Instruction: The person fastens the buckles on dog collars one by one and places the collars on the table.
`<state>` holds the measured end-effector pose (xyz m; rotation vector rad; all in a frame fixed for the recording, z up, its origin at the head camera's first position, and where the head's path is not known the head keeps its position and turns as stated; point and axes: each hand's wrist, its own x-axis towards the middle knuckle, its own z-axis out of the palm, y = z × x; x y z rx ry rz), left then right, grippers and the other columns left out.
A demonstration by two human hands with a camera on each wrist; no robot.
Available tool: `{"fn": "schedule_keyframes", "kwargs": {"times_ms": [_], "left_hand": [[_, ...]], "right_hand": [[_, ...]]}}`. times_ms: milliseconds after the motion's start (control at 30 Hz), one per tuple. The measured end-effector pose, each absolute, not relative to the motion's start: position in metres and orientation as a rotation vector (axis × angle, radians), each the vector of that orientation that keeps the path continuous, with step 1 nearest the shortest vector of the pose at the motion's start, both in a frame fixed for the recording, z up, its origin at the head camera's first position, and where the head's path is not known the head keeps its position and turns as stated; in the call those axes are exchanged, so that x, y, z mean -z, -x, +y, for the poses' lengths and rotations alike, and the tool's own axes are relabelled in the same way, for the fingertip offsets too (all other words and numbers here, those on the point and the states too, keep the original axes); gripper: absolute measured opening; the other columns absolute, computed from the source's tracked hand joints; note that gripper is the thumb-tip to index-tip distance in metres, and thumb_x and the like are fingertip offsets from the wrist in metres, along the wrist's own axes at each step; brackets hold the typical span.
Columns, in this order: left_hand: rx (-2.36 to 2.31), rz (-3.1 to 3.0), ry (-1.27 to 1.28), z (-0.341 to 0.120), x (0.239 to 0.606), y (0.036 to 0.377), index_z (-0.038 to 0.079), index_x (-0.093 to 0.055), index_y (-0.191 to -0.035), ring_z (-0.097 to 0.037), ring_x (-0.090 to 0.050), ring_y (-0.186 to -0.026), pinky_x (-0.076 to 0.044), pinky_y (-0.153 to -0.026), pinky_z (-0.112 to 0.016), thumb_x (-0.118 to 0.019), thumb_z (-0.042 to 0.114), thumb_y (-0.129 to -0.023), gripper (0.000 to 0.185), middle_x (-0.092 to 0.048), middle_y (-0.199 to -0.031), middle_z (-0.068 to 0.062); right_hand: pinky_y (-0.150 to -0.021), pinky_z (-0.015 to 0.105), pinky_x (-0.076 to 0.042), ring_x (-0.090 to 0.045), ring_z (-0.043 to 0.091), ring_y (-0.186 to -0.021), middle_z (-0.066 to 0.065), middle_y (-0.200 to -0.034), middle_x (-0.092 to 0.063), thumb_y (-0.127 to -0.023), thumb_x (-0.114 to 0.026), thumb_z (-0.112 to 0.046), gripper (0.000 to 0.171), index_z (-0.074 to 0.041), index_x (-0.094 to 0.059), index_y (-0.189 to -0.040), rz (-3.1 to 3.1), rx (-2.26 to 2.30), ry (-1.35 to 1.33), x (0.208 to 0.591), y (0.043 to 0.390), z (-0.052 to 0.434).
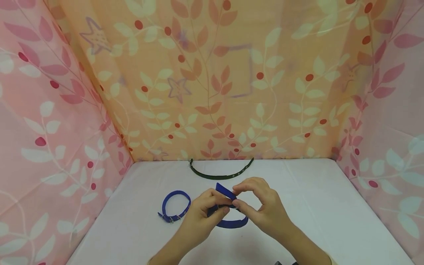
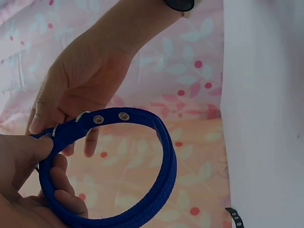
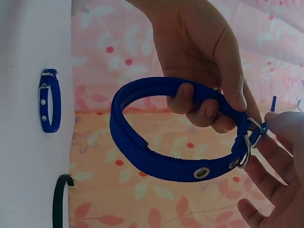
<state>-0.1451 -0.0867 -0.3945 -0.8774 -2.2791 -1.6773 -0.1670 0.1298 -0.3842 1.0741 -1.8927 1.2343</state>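
Note:
A blue collar (image 1: 233, 223) with metal eyelets is held up between both hands, its strap closed into a loop. My left hand (image 1: 204, 211) grips the band beside the buckle (image 3: 254, 127), with fingers curled round the strap. At the free strap end (image 1: 226, 191), my right hand (image 1: 263, 206) pinches between thumb and fingertips. The right wrist view shows the strap running through the buckle and a metal D-ring (image 3: 246, 151) close by.
Left of the hands, a second blue collar (image 1: 177, 192) lies buckled in a ring on the white table (image 1: 139, 206). A dark green collar (image 1: 213, 177) curves open near the back edge. Flowered cloth walls (image 1: 212, 81) enclose the back and sides.

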Motion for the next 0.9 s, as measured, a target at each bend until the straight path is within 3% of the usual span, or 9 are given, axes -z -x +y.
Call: {"fn": "schedule_keyframes", "kwargs": {"times_ms": [167, 467, 700, 900], "left_hand": [[1.775, -2.313, 0.792, -0.086, 0.3912, 0.1434, 0.022, -0.072, -0.117, -0.018, -0.065, -0.104, -0.058, -0.089, -0.028, -0.07, 0.021, -0.099, 0.018, -0.068, -0.112, 0.003], [1.962, -2.381, 0.533, -0.0888, 0.3859, 0.1442, 0.017, -0.058, -0.128, -0.023, -0.065, -0.108, -0.055, -0.096, -0.023, -0.08, 0.02, -0.091, 0.044, -0.066, -0.116, -0.005], [2.039, -2.375, 0.455, -0.0925, 0.3854, 0.1481, 0.016, -0.066, -0.117, -0.025, -0.063, -0.108, -0.057, -0.091, -0.024, -0.082, 0.025, -0.089, 0.034, -0.066, -0.114, -0.006], [2.103, -2.346, 0.521, -0.0923, 0.3849, 0.1486, 0.013, -0.071, -0.116, -0.026, -0.067, -0.103, -0.059, -0.088, -0.027, -0.082, 0.016, -0.088, 0.029, -0.069, -0.113, -0.008]], "right_hand": [[-0.097, 0.023, -0.047, -0.063, 0.016, -0.107, -0.003, -0.107, -0.073, -0.078, -0.086, -0.001, 0.047, -0.015, -0.069, -0.12, -1.903, -1.21, -1.077, 0.3848, 0.1686, 0.1303], [-0.097, 0.025, -0.045, -0.062, 0.015, -0.106, -0.005, -0.107, -0.072, -0.077, -0.086, -0.002, 0.046, -0.019, -0.07, -0.117, -1.921, -1.174, -1.048, 0.3846, 0.1696, 0.1317], [-0.095, 0.026, -0.047, -0.061, 0.014, -0.107, -0.009, -0.108, -0.07, -0.078, -0.084, 0.001, 0.045, -0.02, -0.069, -0.114, -1.969, -1.21, -1.015, 0.3853, 0.1687, 0.1335], [-0.099, 0.024, -0.044, -0.063, 0.015, -0.107, -0.006, -0.108, -0.072, -0.08, -0.083, 0.001, 0.043, -0.018, -0.071, -0.116, -1.922, -1.196, -1.095, 0.3823, 0.1719, 0.134]]}}
